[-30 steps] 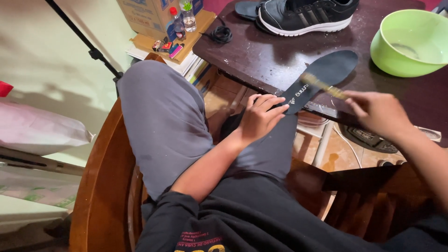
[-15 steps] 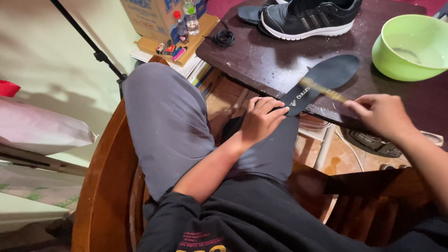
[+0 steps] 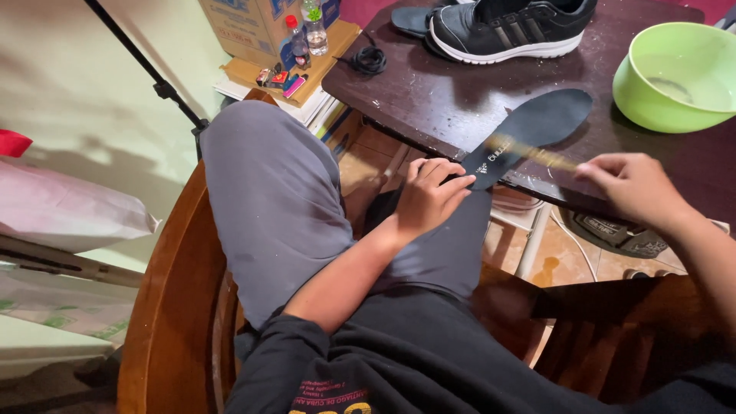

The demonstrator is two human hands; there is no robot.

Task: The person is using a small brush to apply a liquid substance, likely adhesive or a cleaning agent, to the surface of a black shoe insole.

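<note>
Head view, looking down | dark wooden surface (image 3: 429, 100) carries black sneaker (image 3: 510, 31) and green bowl (image 3: 678, 73) | black insole (image 3: 529, 130) lies at the near edge, heel overhanging | left hand (image 3: 429, 195) curls closed, pinning that heel | right hand (image 3: 632, 188) pinches a blurred thin brush (image 3: 533, 152) across the insole

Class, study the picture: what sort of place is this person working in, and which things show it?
Probably a room in a home, not a workshop: a wooden chair, a dark wooden table holding a green bowl and a shoe, and a tiled floor.
</note>
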